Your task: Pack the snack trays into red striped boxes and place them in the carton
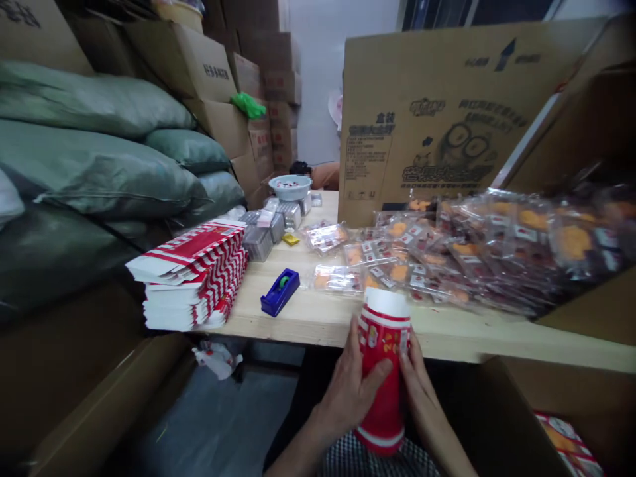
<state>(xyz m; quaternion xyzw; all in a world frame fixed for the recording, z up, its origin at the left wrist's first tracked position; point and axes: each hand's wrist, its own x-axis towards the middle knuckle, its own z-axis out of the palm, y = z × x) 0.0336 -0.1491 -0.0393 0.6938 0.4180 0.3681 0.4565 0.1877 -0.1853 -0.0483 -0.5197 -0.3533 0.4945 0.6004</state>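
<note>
Before the wooden table (318, 321), above the lap (348, 458), is the red carton (381, 411). The left hand (348, 385) grips it with curled fingers; the right hand (420, 379) closes along its side. The step seems shaping it; the next move calls for gentle pressure.

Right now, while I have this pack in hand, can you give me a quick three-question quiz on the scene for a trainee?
1. What colour is the tape dispenser on the table?
2. True or false: the left hand and right hand are both on the red-and-white pack.
3. Which lies left of the dispenser in the picture?
A) the clear packets
B) the stack of folded cartons
C) the big printed box

Key: 1. Blue. 2. True. 3. B.
</note>
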